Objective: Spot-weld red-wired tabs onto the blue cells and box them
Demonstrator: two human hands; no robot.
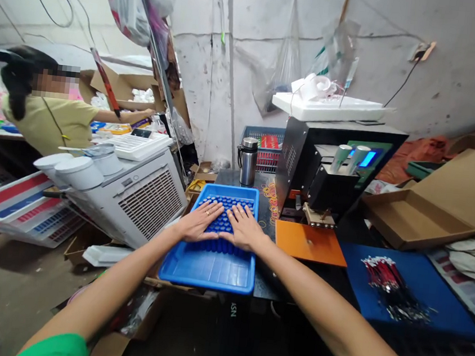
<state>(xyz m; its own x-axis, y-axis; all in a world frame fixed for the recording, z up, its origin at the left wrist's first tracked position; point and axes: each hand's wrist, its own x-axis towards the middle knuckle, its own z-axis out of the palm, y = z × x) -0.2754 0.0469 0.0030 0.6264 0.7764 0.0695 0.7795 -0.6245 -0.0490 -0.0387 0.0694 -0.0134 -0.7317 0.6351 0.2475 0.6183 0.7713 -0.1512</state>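
Both of my hands lie flat, palms down, on a packed block of small blue cylinders (224,247) that look like battery cells standing on end. My left hand (202,221), with a ring on one finger, covers the left side of the block. Over the right side rests my right hand (244,227), its fingers stretched forward and the thumbs nearly touching. The cylinders fill the far part of a blue plastic tray (210,274), whose near part shows bare floor. Some cylinders are hidden under my palms.
Right of the tray stands a black machine (303,151) with an orange plate (309,242). A steel flask (248,162) is behind the tray. Wire leads (391,285) lie on a blue mat (448,313) at right. A co-worker (49,107) sits beyond the air cooler (146,197).
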